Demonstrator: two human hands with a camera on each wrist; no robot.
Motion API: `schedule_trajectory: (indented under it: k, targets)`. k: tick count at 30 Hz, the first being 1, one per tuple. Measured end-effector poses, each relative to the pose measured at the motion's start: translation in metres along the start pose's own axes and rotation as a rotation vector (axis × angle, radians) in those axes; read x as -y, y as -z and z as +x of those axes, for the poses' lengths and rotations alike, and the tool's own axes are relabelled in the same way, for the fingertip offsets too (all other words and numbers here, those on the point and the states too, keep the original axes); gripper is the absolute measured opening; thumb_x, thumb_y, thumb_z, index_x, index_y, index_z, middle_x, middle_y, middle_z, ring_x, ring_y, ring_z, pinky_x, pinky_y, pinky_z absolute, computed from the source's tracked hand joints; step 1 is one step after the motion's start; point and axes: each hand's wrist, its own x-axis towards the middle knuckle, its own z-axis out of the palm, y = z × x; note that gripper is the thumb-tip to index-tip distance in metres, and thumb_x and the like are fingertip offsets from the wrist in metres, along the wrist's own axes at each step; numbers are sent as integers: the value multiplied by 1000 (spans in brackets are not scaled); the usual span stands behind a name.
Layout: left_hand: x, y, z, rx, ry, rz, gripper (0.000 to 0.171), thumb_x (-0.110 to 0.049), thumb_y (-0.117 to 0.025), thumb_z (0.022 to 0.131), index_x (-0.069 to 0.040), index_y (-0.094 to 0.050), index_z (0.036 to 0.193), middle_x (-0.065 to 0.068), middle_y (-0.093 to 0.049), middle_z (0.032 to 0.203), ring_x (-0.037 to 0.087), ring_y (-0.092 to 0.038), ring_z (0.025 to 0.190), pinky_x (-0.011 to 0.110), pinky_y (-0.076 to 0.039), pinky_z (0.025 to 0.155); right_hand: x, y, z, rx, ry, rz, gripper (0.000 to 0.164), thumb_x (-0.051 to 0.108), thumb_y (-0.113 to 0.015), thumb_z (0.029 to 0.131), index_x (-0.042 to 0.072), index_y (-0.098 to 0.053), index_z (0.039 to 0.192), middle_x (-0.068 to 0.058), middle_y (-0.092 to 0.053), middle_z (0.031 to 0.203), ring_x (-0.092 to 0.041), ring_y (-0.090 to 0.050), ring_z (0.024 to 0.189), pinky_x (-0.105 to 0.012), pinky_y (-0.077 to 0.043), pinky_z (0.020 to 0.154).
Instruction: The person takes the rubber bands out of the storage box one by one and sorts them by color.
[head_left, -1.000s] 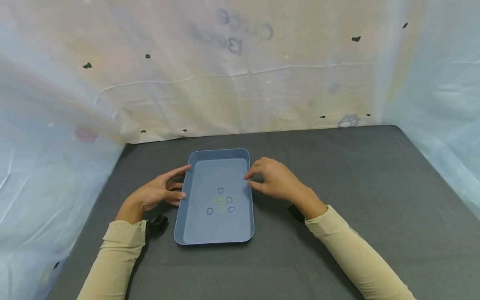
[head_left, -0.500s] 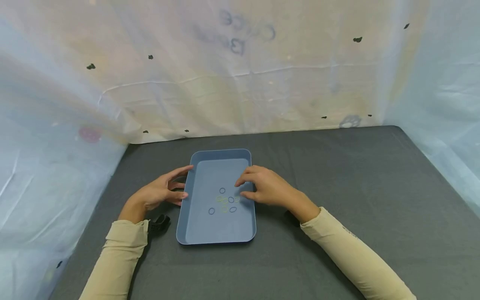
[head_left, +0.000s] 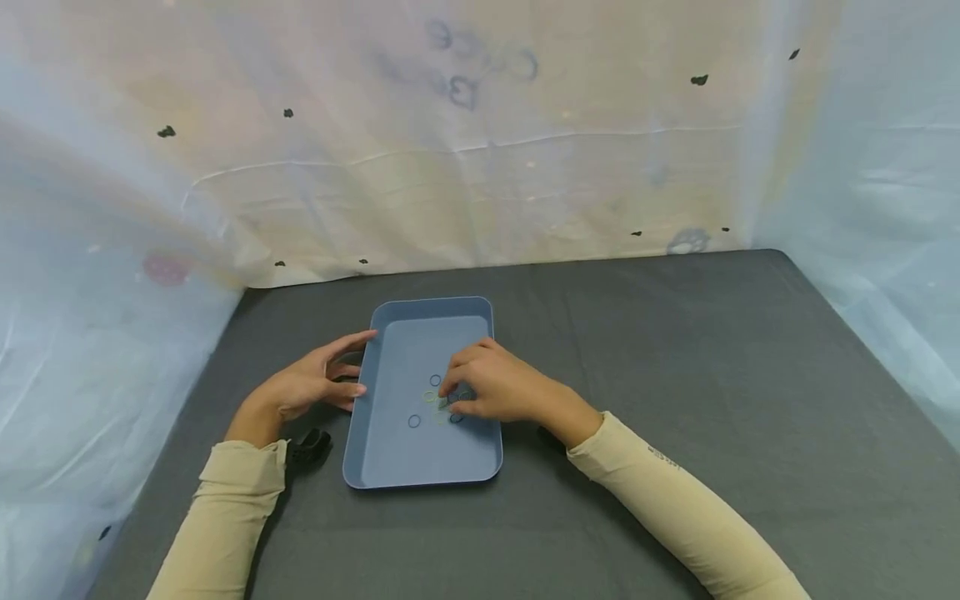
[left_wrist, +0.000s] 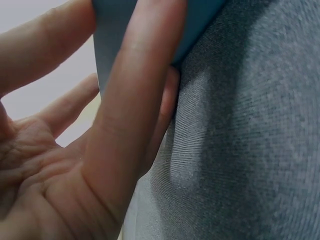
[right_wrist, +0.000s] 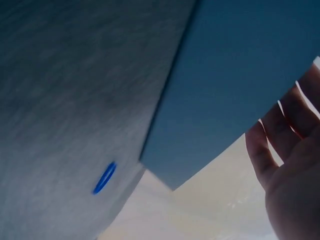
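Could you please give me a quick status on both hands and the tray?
Left hand touching tray. Right hand at rings, grip unclear. Rings in tray, some behind that hand. No obstacle seen.

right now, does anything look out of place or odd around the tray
Yes: in the right wrist view, a blue ring lies on the cloth outside the tray, beyond its corner, while the other visible rings are inside. I cannot make it out in the head view.
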Motion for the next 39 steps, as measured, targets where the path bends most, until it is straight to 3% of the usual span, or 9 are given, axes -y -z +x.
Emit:
schedule_trajectory:
  k: [6,14,39]
  targets:
    - [0,-3,-2,7,5,-5,96,-12,-74,90,-22,-11,162,21,-9,166,49,-33,143,44,-58,86,7,-5,-3,47,18,-68,10,30,-78,87,27,-78,97,14,-70,96,-7,-63,100,-38,-39,102]
    - [-3,0,-2,-2,1,-7,96,-11,-73,90,-21,-11,162,22,-12,165,50,-34,142,44,-58,86,5,-7,0,18,28,-122,6,30,-78,87,28,-78,92,14,-70,94,-8,-64,97,-39,-40,101]
    - [-8,-3,3,-3,-5,-19,92,-7,-71,91,-21,-12,162,20,-11,166,49,-35,142,46,-57,87,6,-3,-4,61,-25,-109,6,31,-77,88,27,-74,83,15,-66,85,-6,-62,89,-38,-40,100]
